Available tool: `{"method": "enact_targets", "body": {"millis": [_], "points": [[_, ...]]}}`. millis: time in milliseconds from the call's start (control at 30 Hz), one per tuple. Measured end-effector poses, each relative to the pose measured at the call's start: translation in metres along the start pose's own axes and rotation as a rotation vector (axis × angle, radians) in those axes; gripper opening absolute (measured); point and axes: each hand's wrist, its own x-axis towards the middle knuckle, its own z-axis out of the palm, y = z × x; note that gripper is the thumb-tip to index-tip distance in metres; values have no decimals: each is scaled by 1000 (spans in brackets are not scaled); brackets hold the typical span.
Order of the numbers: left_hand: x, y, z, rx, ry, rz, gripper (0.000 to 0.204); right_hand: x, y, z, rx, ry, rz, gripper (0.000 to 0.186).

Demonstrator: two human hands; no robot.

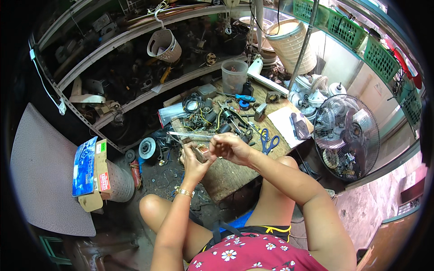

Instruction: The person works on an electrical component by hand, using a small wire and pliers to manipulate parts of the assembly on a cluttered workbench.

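My left hand (193, 163) cups a small brownish wound part (200, 152) over the near end of the wooden workbench (226, 174). My right hand (231, 148) pinches at the top of that same part, fingers closed on it. A gold bracelet (184, 192) circles my left wrist. Just beyond my hands lie a long metal blade (190, 134), blue-handled scissors (269, 141) and a tangle of wires and small parts (212, 118).
A clear plastic jar (234, 76) stands at the bench's far end, with a notepad and dark case (294, 124) on the right. A caged fan (346, 135) sits right of the bench. Cluttered shelves (135, 86) curve at the left; a grey cushion (43, 171) and boxes (92, 169) lie lower left.
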Motion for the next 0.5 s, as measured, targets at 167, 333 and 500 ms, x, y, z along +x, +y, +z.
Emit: {"method": "enact_targets", "body": {"millis": [167, 333, 500], "points": [[-28, -17, 13, 175, -124, 276, 84, -7, 8, -20, -218, -63, 576, 44], [-62, -34, 47, 126, -106, -25, 95, -12, -24, 17, -250, -119, 78, 34], [-69, -43, 58, 69, -191, -88, 95, -5, -35, 22, -45, -181, 23, 45]]}}
